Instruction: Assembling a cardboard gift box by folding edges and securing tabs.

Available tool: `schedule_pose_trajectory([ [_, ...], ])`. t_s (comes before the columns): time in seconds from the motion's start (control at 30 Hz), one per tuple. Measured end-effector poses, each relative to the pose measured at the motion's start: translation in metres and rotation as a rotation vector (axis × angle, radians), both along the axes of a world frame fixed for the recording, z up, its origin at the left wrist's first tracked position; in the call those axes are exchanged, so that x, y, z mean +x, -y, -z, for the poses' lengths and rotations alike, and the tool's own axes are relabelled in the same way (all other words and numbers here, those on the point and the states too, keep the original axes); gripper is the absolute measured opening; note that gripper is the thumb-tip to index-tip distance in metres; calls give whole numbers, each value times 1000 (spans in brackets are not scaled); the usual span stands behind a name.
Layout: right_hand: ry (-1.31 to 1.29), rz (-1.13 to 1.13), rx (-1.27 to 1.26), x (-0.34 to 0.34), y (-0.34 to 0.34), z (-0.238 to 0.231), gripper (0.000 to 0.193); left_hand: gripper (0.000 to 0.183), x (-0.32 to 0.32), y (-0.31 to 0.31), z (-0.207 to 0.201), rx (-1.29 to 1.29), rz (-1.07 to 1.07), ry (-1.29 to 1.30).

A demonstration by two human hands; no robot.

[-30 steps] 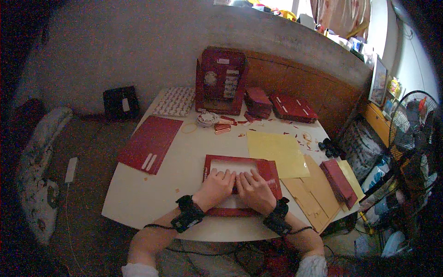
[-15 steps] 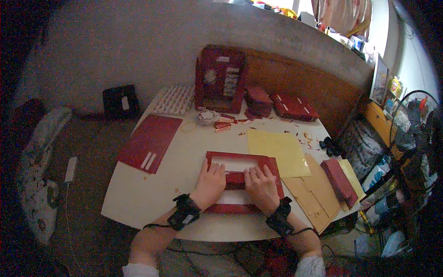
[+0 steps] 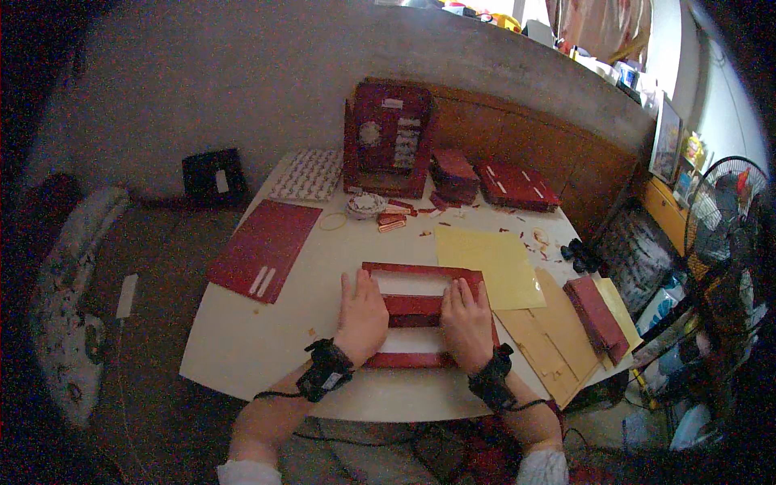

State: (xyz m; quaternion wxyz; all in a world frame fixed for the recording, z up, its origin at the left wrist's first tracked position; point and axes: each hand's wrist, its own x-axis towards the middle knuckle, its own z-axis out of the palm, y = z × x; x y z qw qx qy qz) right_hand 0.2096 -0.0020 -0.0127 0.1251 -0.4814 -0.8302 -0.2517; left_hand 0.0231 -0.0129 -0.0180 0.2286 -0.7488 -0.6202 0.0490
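while both hands lie flat, fingers spread & not gripping, the left hand [image 3: 361, 317] & right hand [image 3: 466, 323] press on a red card frame [image 3: 420, 311] w/ two white windows. it sits on the white table [image 3: 267, 339], near the front edge. a yellow sheet [image 3: 489, 257] touches its right side; a red folder [image 3: 263, 248] lies well apart at left.

left hand [image 3: 361, 317]: black wrist strap, thin cable | right hand [image 3: 466, 322]: black wrist strap | white sleeve cuffs
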Motion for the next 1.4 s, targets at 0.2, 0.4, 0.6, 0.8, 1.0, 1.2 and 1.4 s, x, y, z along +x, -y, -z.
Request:
schedule_pose_trajectory([
  [0.2,-5,6,-43,2,-3,3,48,52,-7,-4,6,63,44,-46],
  [0.4,-147,-354,-183,1,-15,9,50,44,-3,-15,10,10,466,253],
  [0.6,-294,-476,-394,1,-21,12,57,32,-5,-16,12,-88,552,465],
  [0.8,-268,-479,-446,0,-25,15,57,30,-2,-16,8,-197,505,414],
  [1.0,-258,-436,-496,4,-25,12,60,45,-4,-15,7,-275,461,483],
  [1.2,-423,-602,-301,18,-19,-13,63,64,-20,-8,-15,-87,589,557],
  [1.4,-352,-483,-625,19,-21,-9,52,59,-24,-10,-19,-265,646,563],
])
